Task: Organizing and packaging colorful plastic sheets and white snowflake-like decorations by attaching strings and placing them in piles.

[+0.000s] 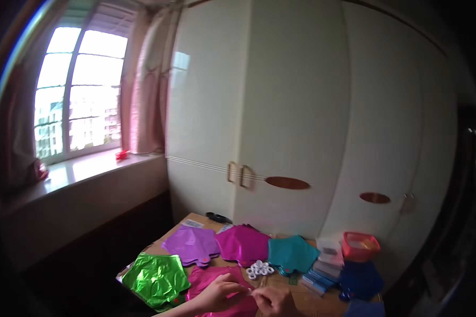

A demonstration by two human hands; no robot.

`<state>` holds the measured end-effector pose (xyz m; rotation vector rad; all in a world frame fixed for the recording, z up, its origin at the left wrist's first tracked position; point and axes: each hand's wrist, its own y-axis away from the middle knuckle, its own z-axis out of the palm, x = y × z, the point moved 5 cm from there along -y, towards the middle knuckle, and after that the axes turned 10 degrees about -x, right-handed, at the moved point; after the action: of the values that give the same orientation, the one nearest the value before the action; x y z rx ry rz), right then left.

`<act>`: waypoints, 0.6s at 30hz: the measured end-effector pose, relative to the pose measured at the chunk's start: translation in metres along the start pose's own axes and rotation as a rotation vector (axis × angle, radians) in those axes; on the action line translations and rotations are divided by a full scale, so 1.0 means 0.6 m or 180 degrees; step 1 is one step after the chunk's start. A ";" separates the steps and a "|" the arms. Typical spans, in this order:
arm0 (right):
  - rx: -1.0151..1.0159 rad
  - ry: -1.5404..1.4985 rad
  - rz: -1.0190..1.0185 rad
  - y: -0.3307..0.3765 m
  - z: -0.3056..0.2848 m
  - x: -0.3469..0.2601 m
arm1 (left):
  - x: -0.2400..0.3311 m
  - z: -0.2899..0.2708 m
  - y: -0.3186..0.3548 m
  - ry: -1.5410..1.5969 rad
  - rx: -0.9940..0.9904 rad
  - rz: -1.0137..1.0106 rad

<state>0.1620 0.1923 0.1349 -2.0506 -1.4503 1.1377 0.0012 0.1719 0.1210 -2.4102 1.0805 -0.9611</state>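
My left hand (223, 292) and my right hand (276, 301) are close together at the near edge of the table, both closed with fingertips almost touching. A small pale thing seems to be pinched between them, too small and blurred to name. Below them lies a flat hot-pink foil sheet (206, 276), partly covered by my hands. Just beyond is a heap of small white rings or rolls (260, 269). Around these lie flat shiny foil pieces, like uninflated balloons: green (156, 277), purple (191, 244), magenta (243, 243) and teal (292, 253).
At the right stand a coral-red basket (360, 246), a clear plastic container (329, 249) and light-blue packs (318, 281), beside dark-blue foil (360, 280). A black object (218, 217) lies at the table's far edge. Behind rises a white wardrobe (296, 116); a window (79, 95) is at left.
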 end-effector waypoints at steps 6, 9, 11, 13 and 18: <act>-0.0076 0.0214 0.0379 -0.005 -0.026 0.086 | -0.045 0.026 -0.081 0.2404 0.0211 -0.0324; 0.0344 -0.0008 0.0311 -0.015 -0.056 0.083 | -0.054 0.016 -0.129 0.0745 0.0333 -0.0201; 0.0599 0.0025 0.0546 -0.016 -0.073 0.103 | -0.061 0.028 -0.147 0.0848 -0.0160 -0.0048; 0.0668 -0.0017 0.0626 -0.017 -0.069 0.141 | -0.071 0.038 -0.152 0.2310 -0.0092 -0.0282; 0.0540 0.0152 0.0521 -0.013 -0.066 0.128 | -0.093 0.048 -0.160 0.1312 0.0393 -0.0561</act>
<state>0.1994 0.2709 0.1338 -2.0914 -1.1390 1.2211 0.0452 0.2778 0.1269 -2.2907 0.9083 -1.5871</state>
